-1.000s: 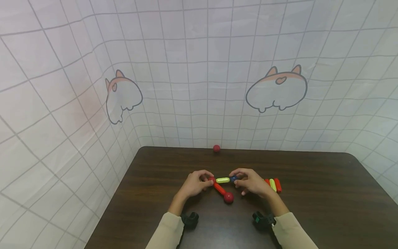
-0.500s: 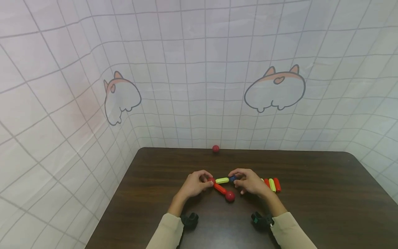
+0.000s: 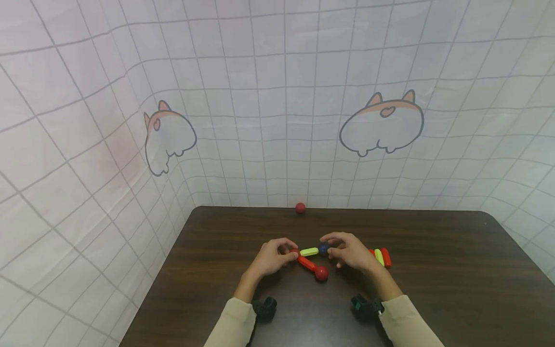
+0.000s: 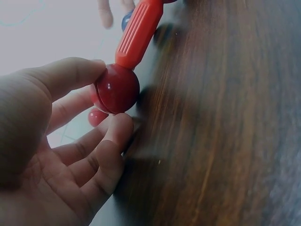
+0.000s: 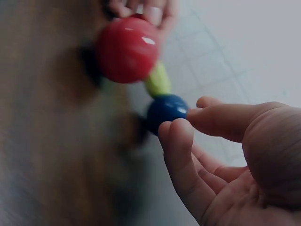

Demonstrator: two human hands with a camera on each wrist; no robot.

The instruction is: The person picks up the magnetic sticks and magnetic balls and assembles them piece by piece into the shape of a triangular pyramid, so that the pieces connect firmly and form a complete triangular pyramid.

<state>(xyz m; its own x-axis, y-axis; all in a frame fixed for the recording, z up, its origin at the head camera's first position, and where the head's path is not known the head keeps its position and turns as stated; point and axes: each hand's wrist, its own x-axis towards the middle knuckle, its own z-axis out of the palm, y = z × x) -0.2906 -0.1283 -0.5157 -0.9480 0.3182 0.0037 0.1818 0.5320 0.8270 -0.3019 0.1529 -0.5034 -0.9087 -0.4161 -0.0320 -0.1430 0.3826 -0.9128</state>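
My left hand (image 3: pixel 270 258) pinches a red ball (image 4: pixel 118 88) between thumb and fingertips. A red stick (image 3: pixel 307 263) runs from this ball toward me, ending in a second, larger-looking red ball (image 3: pixel 321 273). From the held ball a yellow-green stick (image 3: pixel 309 251) extends right to a blue ball (image 5: pixel 165 113). The right hand (image 3: pixel 352 253) has its thumb and fingertips at the edge of that blue ball, in a light pinch; its other fingers are loosely bent. Both sticks appear joined to the balls in a V shape.
Several red and yellow-green sticks (image 3: pixel 379 257) lie side by side to the right of the right hand, partly hidden by it. A lone red ball (image 3: pixel 300 207) sits at the far edge of the dark wooden table (image 3: pixel 455 270). A gridded white cloth (image 3: pixel 269 120) hangs behind.
The near red ball has swung slightly right with its stick. The right-hand fingertips have loosened a little, so more of the blue ball shows. The left hand keeps its grip.
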